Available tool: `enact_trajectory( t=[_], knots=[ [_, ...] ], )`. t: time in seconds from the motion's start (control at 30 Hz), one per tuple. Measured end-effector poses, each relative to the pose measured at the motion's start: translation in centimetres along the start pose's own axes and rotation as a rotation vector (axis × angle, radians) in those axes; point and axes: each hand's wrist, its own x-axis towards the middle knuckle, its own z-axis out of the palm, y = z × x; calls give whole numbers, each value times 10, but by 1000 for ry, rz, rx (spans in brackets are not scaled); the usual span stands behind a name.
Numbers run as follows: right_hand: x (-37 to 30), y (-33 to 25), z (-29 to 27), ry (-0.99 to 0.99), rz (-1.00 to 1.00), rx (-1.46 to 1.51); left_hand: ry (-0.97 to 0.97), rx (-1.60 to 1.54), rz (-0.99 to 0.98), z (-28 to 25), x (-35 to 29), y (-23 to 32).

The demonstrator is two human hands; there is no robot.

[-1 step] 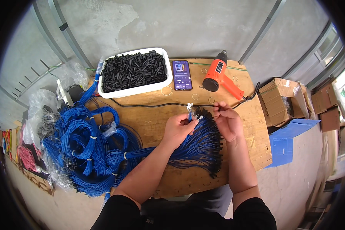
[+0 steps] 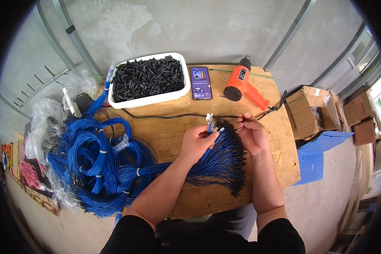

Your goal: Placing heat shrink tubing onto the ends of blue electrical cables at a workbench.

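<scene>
Wires [image 2: 210,125], white-tipped, stand pinched in the left hand [image 2: 197,143] near the frame's centre, with no clear change from the previous view, so handling shows no advance, while the right hand [image 2: 252,136] curls near the fanned bundle [image 2: 216,158], its grip on anything unclear.

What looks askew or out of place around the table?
Mostly untidiness: the blue wires at left lie heaped in overlapping loops, and thin tan rings are scattered near the orange heat gun. Right of the table, a cardboard box gapes, flaps bent.
</scene>
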Motion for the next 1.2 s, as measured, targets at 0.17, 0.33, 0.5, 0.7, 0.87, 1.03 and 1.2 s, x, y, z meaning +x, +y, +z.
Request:
enact_trajectory(
  t=[0.17,0.33,0.5,0.7,0.87,1.03,1.2],
  knots=[
    [5,2,-3,218,21,112,32,-23,-43,-1,-1,3],
    [4,0,-13,104,-18,55,23,-11,-47,-1,-1,5],
    [2,2,1,118,-55,-28,30,-21,-53,-1,-1,5],
    [-1,5,20,220,-69,-67,28,-31,-53,-2,0,4],
    [-4,5,19,219,-94,-119,26,-44,-59,-1,0,5],
    [-6,-1,0,100,-28,-171,32,-38,-51,1,0,5],
    [-10,3,23,61,38,-243,33,-55,-63,-1,0,7]
  ],
)
